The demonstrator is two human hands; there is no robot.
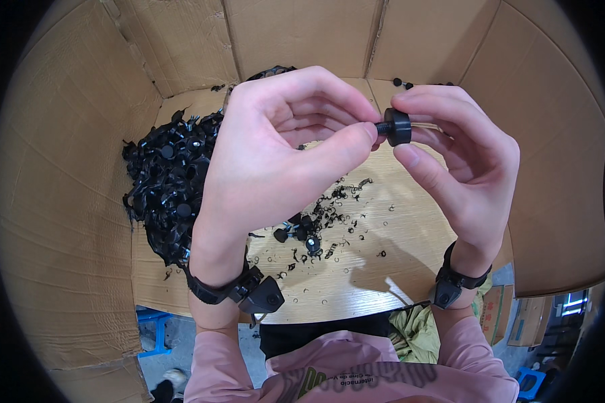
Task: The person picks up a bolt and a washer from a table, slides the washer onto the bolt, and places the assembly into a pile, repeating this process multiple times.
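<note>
Above the table, a black screw foot [398, 126] with a round disc head and a dark threaded stem lies sideways between my two hands. My left hand [275, 144] pinches the stem end between thumb and index finger. From the other side, the index finger and thumb of my right hand [467, 151] hold the disc by its edge. Beyond my left forearm is a large heap of black feet and rubbery scraps [168, 178], partly covered by that hand. Several loose feet [304, 230] lie below my left hand, beside scattered small black rings and curled trimmings [333, 211].
Cardboard walls [309, 40] surround the wooden table [410, 221] at the back and both sides. A few black feet [402, 83] lie at the far right edge. Below the table are a blue stool [156, 332], green cloth [415, 332] and cardboard boxes [530, 321].
</note>
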